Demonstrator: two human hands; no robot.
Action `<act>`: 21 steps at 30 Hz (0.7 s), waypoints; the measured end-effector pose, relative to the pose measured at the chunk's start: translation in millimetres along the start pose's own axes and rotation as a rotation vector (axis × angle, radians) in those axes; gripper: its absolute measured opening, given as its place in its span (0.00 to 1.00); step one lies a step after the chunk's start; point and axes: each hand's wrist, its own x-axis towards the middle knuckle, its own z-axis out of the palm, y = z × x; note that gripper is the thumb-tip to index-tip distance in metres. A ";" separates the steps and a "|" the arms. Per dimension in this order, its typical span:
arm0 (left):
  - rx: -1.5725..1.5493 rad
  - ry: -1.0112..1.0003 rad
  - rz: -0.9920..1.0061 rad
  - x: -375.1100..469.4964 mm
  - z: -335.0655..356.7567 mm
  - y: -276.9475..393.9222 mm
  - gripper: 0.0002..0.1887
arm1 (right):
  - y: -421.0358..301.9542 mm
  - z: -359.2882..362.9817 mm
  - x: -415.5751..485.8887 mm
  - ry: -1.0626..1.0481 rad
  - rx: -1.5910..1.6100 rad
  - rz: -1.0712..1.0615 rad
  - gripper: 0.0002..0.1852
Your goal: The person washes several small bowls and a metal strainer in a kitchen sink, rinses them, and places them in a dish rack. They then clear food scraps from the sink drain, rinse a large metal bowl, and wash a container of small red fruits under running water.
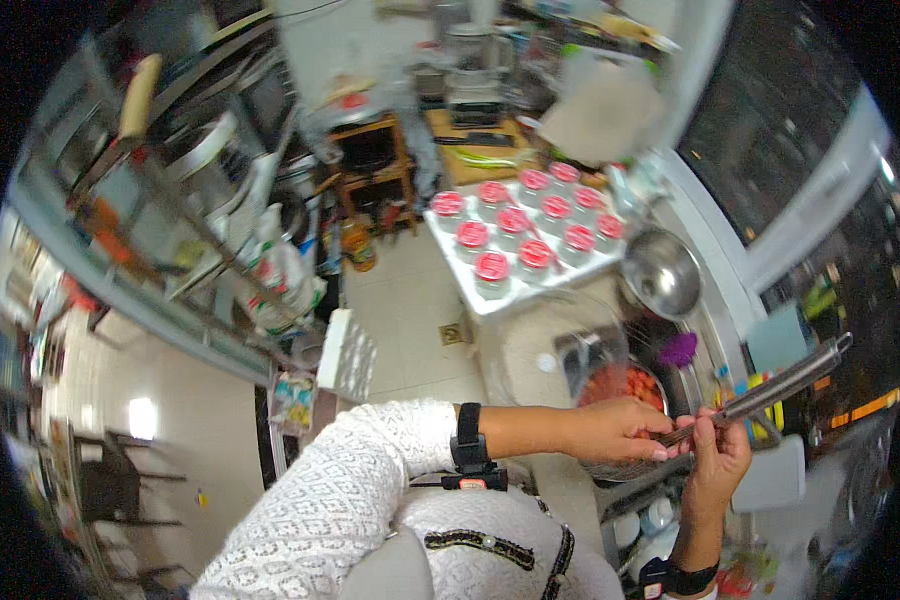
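Note:
A long steel-handled utensil, apparently a whisk (784, 381), slants up to the right. My right hand (720, 446) holds it where the handle meets the thin wires. My left hand (622, 431) reaches across from the left, its fingers closed on the wire part beside my right fingertips. Below and behind my left hand is a round metal pan (663, 390) with chunky red food (637, 384) in it; hand and utensil hide part of it. A clear round lid (521, 341) with a pale knob lies or hangs left of the pan, blurred.
Several glass jars with red lids (511, 220) stand on a white tray (482, 305) on the counter (506, 345). A steel bowl (661, 274) and a purple object (677, 349) are near the window side. A wooden board (465, 171) lies farther back. Shelving (195, 232) stands left of the tiled floor.

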 end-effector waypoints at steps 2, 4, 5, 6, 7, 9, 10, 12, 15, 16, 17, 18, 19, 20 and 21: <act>-0.030 0.098 -0.055 -40.4 -34.8 9.6 0.16 | 7.6 50.1 12.2 -0.111 0.015 -0.032 0.08; -0.014 0.194 -0.136 -94.6 -67.1 23.3 0.13 | 6.2 101.2 15.5 -0.276 0.062 -0.080 0.12; -0.006 0.260 -0.193 -125.0 -83.2 30.5 0.13 | 6.0 129.1 11.9 -0.329 0.126 -0.028 0.14; 0.000 0.325 -0.246 -156.7 -97.9 38.4 0.13 | 4.6 155.6 9.8 -0.363 0.133 -0.037 0.14; 0.007 0.388 -0.298 -188.0 -112.6 46.6 0.13 | 3.4 182.5 8.5 -0.405 0.150 -0.047 0.14; 0.055 0.556 -0.290 -253.2 -140.0 65.9 0.11 | -0.2 230.7 2.4 -0.441 0.158 -0.012 0.14; 0.035 0.661 -0.288 -285.5 -150.1 75.4 0.11 | -1.0 250.7 -0.4 -0.455 0.156 0.006 0.14; -0.020 0.838 -0.329 -349.3 -169.0 94.4 0.10 | 0.2 288.7 -6.1 -0.516 0.152 0.025 0.14; 0.163 1.072 -0.331 -439.9 -199.0 122.6 0.10 | 5.9 337.3 -16.2 -0.581 0.162 0.066 0.13; 0.132 1.190 -0.310 -465.4 -206.2 130.5 0.10 | 7.3 351.0 -19.6 -0.595 0.160 0.079 0.13; 0.135 1.295 -0.275 -488.7 -213.1 138.5 0.10 | 7.6 363.6 -22.5 -0.608 0.172 0.097 0.13; 0.177 1.361 -0.270 -511.6 -220.6 147.5 0.10 | 7.7 375.8 -26.7 -0.610 0.187 0.111 0.13; 0.226 1.423 -0.275 -532.7 -228.4 156.5 0.10 | 7.2 386.9 -29.7 -0.614 0.157 0.106 0.13; 0.236 1.468 -0.243 -551.7 -235.9 165.1 0.10 | 6.5 397.5 -33.0 -0.623 0.145 0.106 0.13; 0.244 1.512 -0.210 -568.7 -243.4 173.4 0.11 | 5.6 406.7 -36.0 -0.633 0.140 0.112 0.13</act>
